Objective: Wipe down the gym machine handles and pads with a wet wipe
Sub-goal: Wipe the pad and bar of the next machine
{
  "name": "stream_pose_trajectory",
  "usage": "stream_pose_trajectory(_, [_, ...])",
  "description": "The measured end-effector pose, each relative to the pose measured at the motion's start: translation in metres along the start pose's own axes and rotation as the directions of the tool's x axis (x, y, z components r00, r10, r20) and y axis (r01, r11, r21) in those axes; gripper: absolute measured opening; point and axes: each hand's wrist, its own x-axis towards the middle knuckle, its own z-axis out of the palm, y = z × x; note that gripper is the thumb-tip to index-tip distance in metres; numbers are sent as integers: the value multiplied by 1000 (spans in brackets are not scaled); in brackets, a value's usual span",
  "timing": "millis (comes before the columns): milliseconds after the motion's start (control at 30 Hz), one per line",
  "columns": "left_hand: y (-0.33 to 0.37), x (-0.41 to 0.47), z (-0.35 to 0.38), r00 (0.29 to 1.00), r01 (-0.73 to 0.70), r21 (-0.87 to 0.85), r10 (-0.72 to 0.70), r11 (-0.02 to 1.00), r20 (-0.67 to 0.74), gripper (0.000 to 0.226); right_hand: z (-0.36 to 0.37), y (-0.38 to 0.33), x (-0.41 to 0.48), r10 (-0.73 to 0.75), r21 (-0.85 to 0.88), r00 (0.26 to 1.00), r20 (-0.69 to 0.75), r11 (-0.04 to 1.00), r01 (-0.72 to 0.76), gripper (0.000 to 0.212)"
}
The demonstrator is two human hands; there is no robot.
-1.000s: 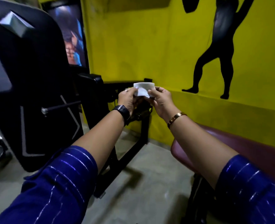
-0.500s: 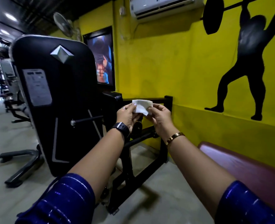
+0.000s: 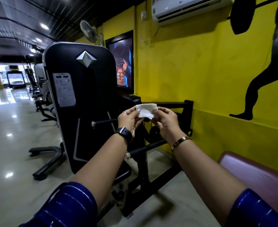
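A folded white wet wipe (image 3: pixel 146 111) is held up in the air between the two hands and touches no part of the equipment. Its left edge is pinched by the thumb and fingers of the left hand (image 3: pixel 129 120), its right edge by those of the right hand (image 3: pixel 166 123). The fingertips behind the wipe are hidden, and its lower right corner is partly covered by the right thumb. A black watch (image 3: pixel 124 133) is worn on the left wrist and a gold bracelet (image 3: pixel 180 142) on the right; both blue sleeves are cut off by the lower edge.

Behind the hands stands a black gym machine (image 3: pixel 84 102). Its middle frame is blocked by hands and forearms, and the print on its grey label (image 3: pixel 64 90) is too blurred to be read. A dark padded bar (image 3: pixel 144 147) can be seen below the wrists. A maroon bench pad (image 3: pixel 252 174) at the lower right is cut off by the edge. On the yellow wall a black lifter silhouette (image 3: pixel 262 79) is cropped at top and right, beside an air conditioner (image 3: pixel 187 9) and a framed poster (image 3: pixel 123 63). The far hall on the left is blurred and washed out
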Motion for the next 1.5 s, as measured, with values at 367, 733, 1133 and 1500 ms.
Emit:
stream_pose_trajectory(367, [25, 43, -46, 1000, -6, 10, 6, 1000, 4, 26, 54, 32, 16, -8, -11, 1000, -28, 1000, 8, 15])
stream_pose_trajectory(733, [50, 111, -119, 993, 88, 38, -90, 995, 75, 25, 125, 95, 41, -17, -19, 991, -134, 1000, 14, 14])
stream_pose_trajectory(1133, [23, 146, -158, 967, 223, 36, -226, 974, 117, 27, 132, 141, 54, -12, -103, 964, -266, 995, -16, 13])
stream_pose_trajectory(1500, [-48, 171, -168, 963, 205, 233, -239, 950, 125, 22, 70, 173, 104, 89, -464, 995, 38, 884, -61, 26])
